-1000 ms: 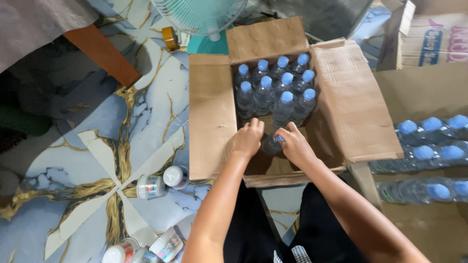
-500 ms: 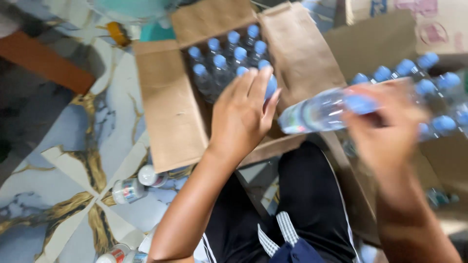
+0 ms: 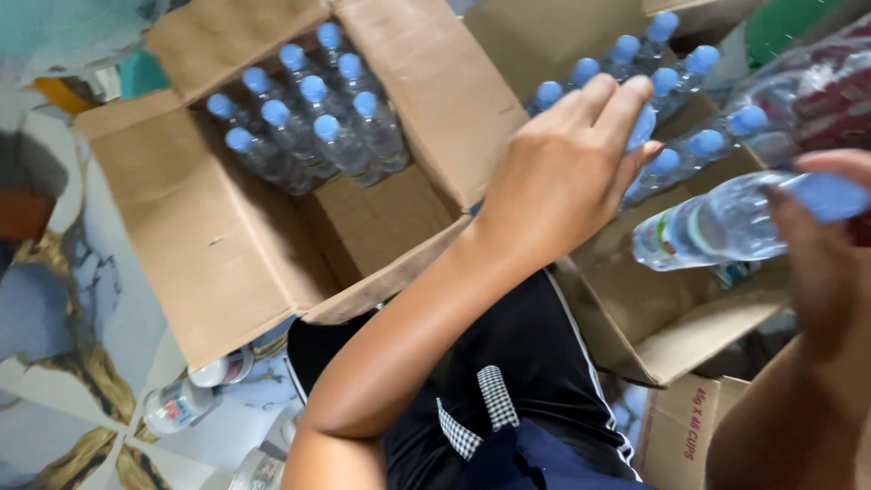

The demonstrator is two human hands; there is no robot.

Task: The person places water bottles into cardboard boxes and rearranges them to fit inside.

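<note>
On a marbled blue-and-gold floor [image 3: 63,318] sat an open brown cardboard box [image 3: 218,236] of blue-capped clear plastic bottles [image 3: 313,122]. The right hand [image 3: 830,245] gripped one clear plastic water bottle [image 3: 717,222] lying sideways at right; the left hand [image 3: 567,177], fingers loosely spread, touched bottle caps [image 3: 667,82] in the right-hand carton [image 3: 671,318].

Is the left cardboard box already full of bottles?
No: the left box holds bottles only at its far end; its near floor is bare cardboard.

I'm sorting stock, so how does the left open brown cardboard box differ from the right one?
The left open brown cardboard box is part-filled; its blue-capped clear bottles fill only the far end, and no hand is over it. The right brown cardboard box has the left hand on its bottles. Both hold upright bottles.
</note>
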